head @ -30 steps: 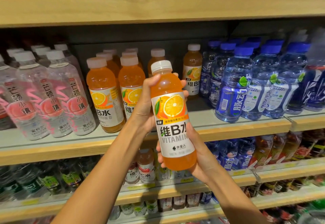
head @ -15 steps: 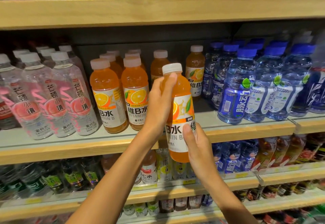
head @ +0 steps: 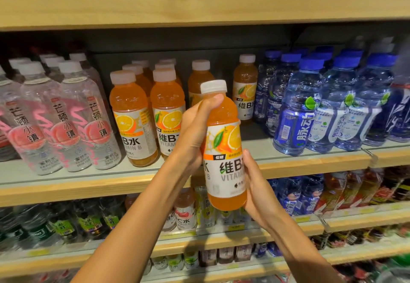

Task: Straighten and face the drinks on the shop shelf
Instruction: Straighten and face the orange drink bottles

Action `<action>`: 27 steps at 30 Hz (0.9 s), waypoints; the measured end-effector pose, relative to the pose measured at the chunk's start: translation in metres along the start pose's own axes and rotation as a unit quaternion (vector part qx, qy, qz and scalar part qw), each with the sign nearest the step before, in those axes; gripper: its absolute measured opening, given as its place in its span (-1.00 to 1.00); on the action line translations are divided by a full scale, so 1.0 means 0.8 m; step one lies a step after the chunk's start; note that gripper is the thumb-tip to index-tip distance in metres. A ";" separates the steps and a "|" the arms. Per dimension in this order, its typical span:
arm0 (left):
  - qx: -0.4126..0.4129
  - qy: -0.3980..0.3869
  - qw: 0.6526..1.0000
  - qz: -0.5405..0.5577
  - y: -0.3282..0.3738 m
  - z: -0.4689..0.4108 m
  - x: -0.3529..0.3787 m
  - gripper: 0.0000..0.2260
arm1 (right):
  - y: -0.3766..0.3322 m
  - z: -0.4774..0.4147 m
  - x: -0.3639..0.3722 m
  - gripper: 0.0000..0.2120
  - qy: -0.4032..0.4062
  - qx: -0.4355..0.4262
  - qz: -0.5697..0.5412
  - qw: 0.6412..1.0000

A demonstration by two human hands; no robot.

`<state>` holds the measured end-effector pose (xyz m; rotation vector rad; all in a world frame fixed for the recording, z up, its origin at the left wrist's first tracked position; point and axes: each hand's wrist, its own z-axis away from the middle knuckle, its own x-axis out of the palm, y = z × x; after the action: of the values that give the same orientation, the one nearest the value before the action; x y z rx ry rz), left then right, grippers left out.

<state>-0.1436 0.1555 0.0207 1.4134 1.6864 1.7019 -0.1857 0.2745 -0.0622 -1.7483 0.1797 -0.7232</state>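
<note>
The orange drink bottle [head: 224, 149], white-capped with its orange-slice label turned toward the camera, sits at frame centre, nearly upright and off the shelf [head: 88, 190]. The left hand [head: 193, 127] grips its shoulder, the right hand [head: 257, 185] its base. Behind and left, matching bottles [head: 131, 116] stand upright in rows.

We get nine orange vitamin bottles [head: 133, 114] total, counting caps. Then three peach water bottles [head: 73, 118] facing front, a few more caps behind we can't pin down. Also three blue-capped water bottles [head: 297, 114] up front, rows behind too jammed for us to count.
</note>
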 end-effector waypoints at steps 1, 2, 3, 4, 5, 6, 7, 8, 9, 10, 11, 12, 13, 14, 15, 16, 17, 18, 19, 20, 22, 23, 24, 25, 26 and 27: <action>-0.023 -0.031 0.999 0.023 0.002 -0.001 -0.003 -0.62 | -0.005 0.000 -0.001 -0.44 -0.030 0.023 -0.030 0.999; -0.042 -0.069 0.996 0.046 0.004 -0.003 -0.006 -0.62 | -0.008 0.001 -0.003 -0.39 -0.055 0.040 -0.046 0.997; -0.054 -0.105 0.991 0.067 0.005 -0.004 -0.008 -0.62 | -0.010 0.001 -0.004 -0.33 -0.076 0.053 -0.048 0.995; -0.063 -0.138 0.985 0.086 0.004 -0.005 -0.010 -0.59 | -0.009 0.002 -0.005 -0.25 -0.089 0.063 -0.037 0.993; -0.072 -0.163 0.979 0.098 0.003 -0.006 -0.012 -0.53 | -0.008 0.002 -0.005 -0.17 -0.099 0.069 -0.015 0.993; -0.081 -0.181 0.975 0.103 0.001 -0.007 -0.014 -0.49 | -0.007 0.002 -0.004 -0.13 -0.104 0.067 0.016 0.992; -0.088 -0.192 0.972 0.105 -0.001 -0.007 -0.017 -0.46 | -0.004 0.002 -0.003 -0.15 -0.103 0.055 0.049 0.992; -0.092 -0.198 0.970 0.104 -0.004 -0.007 -0.019 -0.45 | -0.002 0.002 -0.001 -0.21 -0.098 0.039 0.075 0.992; -0.095 -0.202 0.970 0.101 -0.006 -0.006 -0.021 -0.44 | 0.001 0.002 0.001 -0.27 -0.091 0.025 0.093 0.991; -0.096 -0.204 0.969 0.096 -0.008 -0.005 -0.023 -0.41 | 0.003 0.003 0.002 -0.34 -0.082 0.015 0.105 0.991; -0.096 -0.205 0.970 0.091 -0.009 -0.004 -0.025 -0.38 | 0.005 0.003 0.003 -0.40 -0.072 0.008 0.113 0.991; -0.096 -0.200 0.971 0.084 -0.010 -0.004 -0.027 -0.36 | 0.007 0.003 0.004 -0.45 -0.064 0.000 0.119 0.991; -0.096 -0.187 0.975 0.070 -0.011 -0.003 -0.030 -0.37 | 0.008 0.002 0.003 -0.48 -0.058 -0.011 0.126 0.990; -0.092 -0.163 0.981 0.046 -0.011 -0.002 -0.032 -0.41 | 0.008 0.001 0.003 -0.51 -0.053 -0.023 0.134 0.989; -0.082 -0.132 0.988 0.013 -0.011 -0.001 -0.035 -0.48 | 0.007 -0.001 0.002 -0.52 -0.048 -0.035 0.145 0.988; -0.069 -0.100 0.992 -0.025 -0.013 0.001 -0.039 -0.54 | 0.006 -0.004 0.001 -0.53 -0.042 -0.046 0.158 0.986; -0.050 -0.076 0.994 -0.057 -0.015 0.003 -0.043 -0.58 | 0.004 -0.008 -0.001 -0.53 -0.034 -0.060 0.170 0.983; -0.027 -0.059 0.995 -0.081 -0.018 0.007 -0.047 -0.61 | 0.001 -0.013 -0.002 -0.50 -0.025 -0.074 0.182 0.980; 0.004 -0.043 0.994 -0.104 -0.022 0.012 -0.053 -0.63 | -0.001 -0.019 -0.005 -0.46 -0.014 -0.087 0.192 0.977; 0.045 -0.026 0.989 -0.140 -0.028 0.017 -0.060 -0.66 | -0.003 -0.026 -0.007 -0.44 -0.006 -0.096 0.200 0.975; 0.146 0.003 0.951 -0.272 -0.043 0.029 -0.078 -0.79 | -0.008 -0.040 -0.013 -0.51 0.001 -0.113 0.203 0.973; 0.195 0.009 0.915 -0.353 -0.052 0.034 -0.090 -0.84 | -0.009 -0.048 -0.016 -0.57 0.008 -0.122 0.208 0.971; 0.243 0.008 0.868 -0.433 -0.060 0.038 -0.102 -0.85 | -0.011 -0.056 -0.018 -0.63 0.018 -0.131 0.216 0.967; 0.292 -0.001 0.810 -0.508 -0.067 0.041 -0.114 -0.83 | -0.013 -0.064 -0.019 -0.65 0.026 -0.141 0.224 0.964; 0.340 -0.021 0.745 -0.574 -0.073 0.041 -0.124 -0.80 | -0.014 -0.072 -0.020 -0.64 0.031 -0.148 0.231 0.961; 0.383 -0.045 0.675 -0.628 -0.077 0.039 -0.133 -0.79 | -0.014 -0.079 -0.021 -0.63 0.034 -0.153 0.238 0.959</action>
<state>-0.0953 0.1003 -0.0827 0.1531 2.4522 0.1121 -0.2366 0.2337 -0.0498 -1.8686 0.7663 -0.4126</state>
